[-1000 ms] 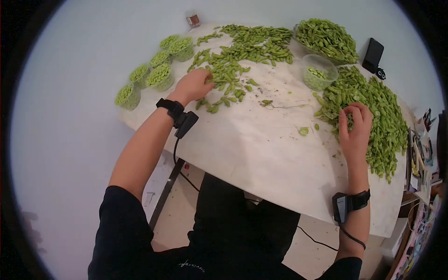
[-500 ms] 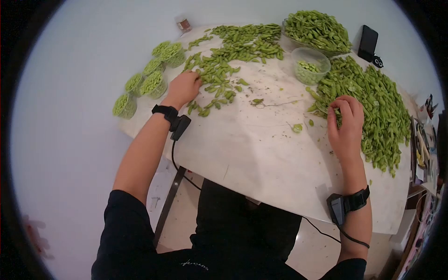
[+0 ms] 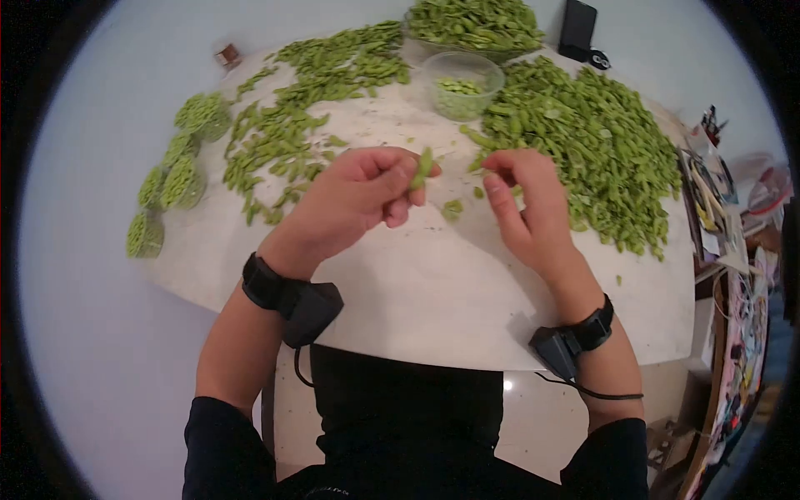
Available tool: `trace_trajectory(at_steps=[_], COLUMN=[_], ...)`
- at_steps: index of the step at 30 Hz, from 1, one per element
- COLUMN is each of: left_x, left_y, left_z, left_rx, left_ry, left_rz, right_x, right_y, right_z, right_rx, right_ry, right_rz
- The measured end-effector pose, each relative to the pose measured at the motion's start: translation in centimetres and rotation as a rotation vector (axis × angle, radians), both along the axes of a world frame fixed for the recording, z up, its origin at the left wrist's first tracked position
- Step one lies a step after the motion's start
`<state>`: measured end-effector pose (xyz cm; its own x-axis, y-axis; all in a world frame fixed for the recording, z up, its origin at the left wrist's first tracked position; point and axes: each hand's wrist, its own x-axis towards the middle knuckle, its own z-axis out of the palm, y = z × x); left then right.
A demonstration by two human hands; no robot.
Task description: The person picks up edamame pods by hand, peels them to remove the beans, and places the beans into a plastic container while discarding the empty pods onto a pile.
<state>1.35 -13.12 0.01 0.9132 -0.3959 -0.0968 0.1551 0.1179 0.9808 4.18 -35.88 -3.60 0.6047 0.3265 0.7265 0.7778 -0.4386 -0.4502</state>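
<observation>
A pod (image 3: pixel 423 167) sits between left fingers (image 3: pixel 393 173) (upright).

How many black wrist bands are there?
2. The left wrist band is at the picture's lower left; the right wrist band is at lower right. None seems hidden.

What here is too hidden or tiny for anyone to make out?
Head view:
- pod: lower end covered by the left hand.
- right hand: whether it pinches anything, since it curls over itself.
- phone: cut off by the top edge.
- small jar: contents too small to tell.
</observation>
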Motion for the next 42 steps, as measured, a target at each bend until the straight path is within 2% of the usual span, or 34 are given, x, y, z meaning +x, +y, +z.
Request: trace_trajectory(at_steps=[4,6,9,12,15,18,19,22,26,32,35,38,42], left_x=[2.1,3.0,3.5,3.4,3.2,3.1,3.1,3.0,2.9,2.9,3.0,3.1,2.8], left_y=[-3.6,-4.6,-5.5,-5.1,-4.0,-3.8,-3.8,-4.0,-4.1,-3.9,-3.9,-3.6,-4.0], left_z=[-1.9,-2.8,-4.7,-5.6,-5.4,-5.3,-5.4,-5.5,-5.6,-5.3,-5.2,-5.2,-5.1], left_rx=[0.257,0.331,0.209,0.187,0.388,0.145,0.112,0.02,-0.071,-0.159,-0.163,-0.143,-0.23], left_ry=[-0.151,-0.292,-0.423,-0.418,-0.52,-0.282,-0.258,-0.199,-0.146,-0.153,-0.148,-0.136,-0.074], left_rz=[-0.107,-0.154,-0.066,-0.057,-0.112,-0.183,-0.194,-0.224,-0.205,-0.085,-0.072,-0.051,-0.017], right_x=[0.2,0.5,0.6,0.7,0.5,0.3,0.2,-0.7,-0.4,-0.7,-0.4,-0.5,0.0], right_y=[-0.6,-0.8,-0.6,-0.4,0.3,0.4,0.4,1.1,0.9,1.0,-0.4,-0.5,-0.5], right_z=[0.1,0.2,0.2,-0.2,-0.3,-0.4,-0.5,-0.3,-0.5,-0.1,0.1,0.1,0.1], right_rx=[-0.003,-0.121,-0.189,-0.262,-0.269,-0.246,-0.242,-0.03,0.084,0.063,0.006,0.015,0.028], right_ry=[0.104,0.101,0.113,0.102,0.043,-0.022,-0.042,0.149,0.019,0.04,-0.038,0.055,-0.038], right_rz=[0.067,-0.017,-0.121,-0.157,-0.133,-0.126,-0.126,-0.152,-0.002,-0.002,-0.018,-0.163,-0.092])
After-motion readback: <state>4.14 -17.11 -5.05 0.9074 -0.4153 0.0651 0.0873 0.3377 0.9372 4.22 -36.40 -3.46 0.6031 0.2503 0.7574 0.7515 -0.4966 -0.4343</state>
